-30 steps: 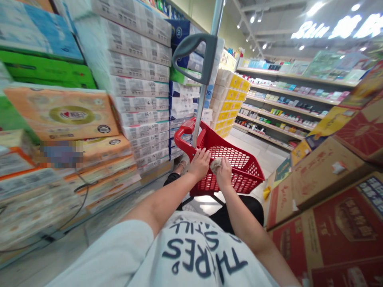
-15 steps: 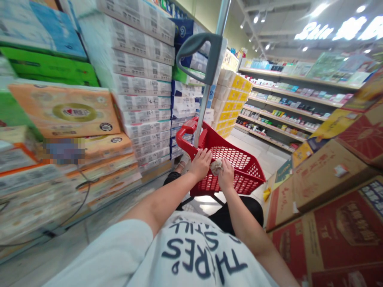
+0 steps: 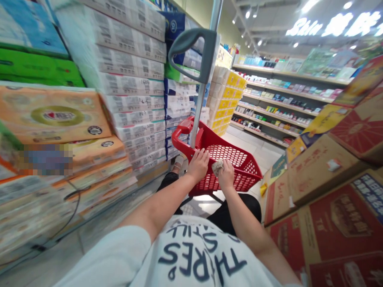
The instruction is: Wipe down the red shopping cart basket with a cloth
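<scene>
A red plastic rolling basket with perforated walls stands in front of my knees. Its grey pull handle rises on a metal pole. My left hand grips the near rim close to the pole, fingers laid over the edge. In my right hand is a crumpled greyish-beige cloth, pressed to the same rim farther right. My right fingers are closed around it and hide part of it.
Stacked tissue packs and tall wrapped packs line the left side. Cardboard cartons are piled close on the right. Stocked shelves stand beyond the basket. A dark cable hangs at the lower left.
My right hand with the cloth has slid slightly rightward along the rim. My left hand keeps nearly the same place on the basket. The view has turned slightly, shifting the surroundings left.
</scene>
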`<state>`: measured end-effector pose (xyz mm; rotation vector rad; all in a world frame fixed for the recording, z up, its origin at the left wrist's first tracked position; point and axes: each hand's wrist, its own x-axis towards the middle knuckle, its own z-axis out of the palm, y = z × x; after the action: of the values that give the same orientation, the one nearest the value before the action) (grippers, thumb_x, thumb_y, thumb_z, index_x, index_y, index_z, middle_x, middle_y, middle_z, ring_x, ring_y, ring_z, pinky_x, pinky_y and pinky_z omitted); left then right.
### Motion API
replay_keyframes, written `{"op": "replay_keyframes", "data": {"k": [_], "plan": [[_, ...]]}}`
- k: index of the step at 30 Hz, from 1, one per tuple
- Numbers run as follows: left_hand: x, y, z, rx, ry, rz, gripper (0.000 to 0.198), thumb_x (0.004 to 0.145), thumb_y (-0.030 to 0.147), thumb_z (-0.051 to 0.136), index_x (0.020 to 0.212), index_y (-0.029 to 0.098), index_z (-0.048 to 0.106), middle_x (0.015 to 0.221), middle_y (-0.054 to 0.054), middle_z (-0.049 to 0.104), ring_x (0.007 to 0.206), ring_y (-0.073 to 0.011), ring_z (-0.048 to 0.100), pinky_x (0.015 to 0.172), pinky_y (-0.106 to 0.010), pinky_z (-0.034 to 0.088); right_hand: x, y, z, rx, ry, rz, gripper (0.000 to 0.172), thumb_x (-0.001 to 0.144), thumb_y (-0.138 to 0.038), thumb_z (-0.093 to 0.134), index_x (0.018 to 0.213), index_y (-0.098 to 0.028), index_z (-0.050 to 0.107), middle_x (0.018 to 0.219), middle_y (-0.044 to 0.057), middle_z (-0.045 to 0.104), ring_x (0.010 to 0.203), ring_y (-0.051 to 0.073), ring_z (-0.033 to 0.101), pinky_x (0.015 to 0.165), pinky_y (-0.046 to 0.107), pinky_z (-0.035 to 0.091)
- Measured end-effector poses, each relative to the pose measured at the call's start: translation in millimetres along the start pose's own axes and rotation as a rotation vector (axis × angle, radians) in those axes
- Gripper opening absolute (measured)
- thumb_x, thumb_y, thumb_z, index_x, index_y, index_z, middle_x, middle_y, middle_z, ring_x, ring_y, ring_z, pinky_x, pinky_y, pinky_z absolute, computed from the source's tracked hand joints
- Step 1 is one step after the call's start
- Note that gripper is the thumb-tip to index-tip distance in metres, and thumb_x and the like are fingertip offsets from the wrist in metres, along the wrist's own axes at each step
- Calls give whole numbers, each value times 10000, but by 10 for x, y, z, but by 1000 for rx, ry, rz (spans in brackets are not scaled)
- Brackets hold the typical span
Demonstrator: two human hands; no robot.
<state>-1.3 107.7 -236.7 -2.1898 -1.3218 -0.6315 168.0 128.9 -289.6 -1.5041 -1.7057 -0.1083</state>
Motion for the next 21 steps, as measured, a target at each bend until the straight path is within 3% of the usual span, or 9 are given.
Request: {"op": "replay_keyframes", "data": {"k": [4,7,11,15,21], "plan": [[7,-10,22,-41,1,-6,499,894,166,368,1365,23,448,1444,-157,440,1388,-303,310,1163,-487,223,3,-13,-5,18,-41,-127,505,856,-152,336,1332,-127,501,1414,126,471,1359,222,346,1126,428,258],[-3,-24,10,-55,2,18,508,883,144,370,1375,34,439,1447,-147,439,1391,-292,310,1165,-481,224,28,-16,-31,51,-30,-73,479,856,-155,340,1287,-128,547,1374,135,512,1321,225,400,1110,440,290],[-9,-20,-19,-36,8,0,499,887,148,364,1356,3,454,1437,-162,447,1382,-314,318,1161,-482,232,100,-94,-61,183,69,23,449,872,-168,314,1206,-131,613,1307,124,560,1247,196,476,1084,376,351],[-18,-19,-21,-43,2,21,492,892,152,361,1355,17,458,1440,-155,445,1380,-306,324,1158,-483,238,95,-130,-47,192,200,-40,446,915,-191,282,1246,-163,580,1400,111,459,1297,179,417,1079,358,352],[-38,3,-41,-49,14,2,498,892,165,357,1364,36,447,1433,-150,456,1390,-292,309,1161,-490,220,-40,-47,-6,-54,22,-85,469,919,-372,420,1348,-186,454,1395,136,465,1314,249,377,1080,479,278]]}}
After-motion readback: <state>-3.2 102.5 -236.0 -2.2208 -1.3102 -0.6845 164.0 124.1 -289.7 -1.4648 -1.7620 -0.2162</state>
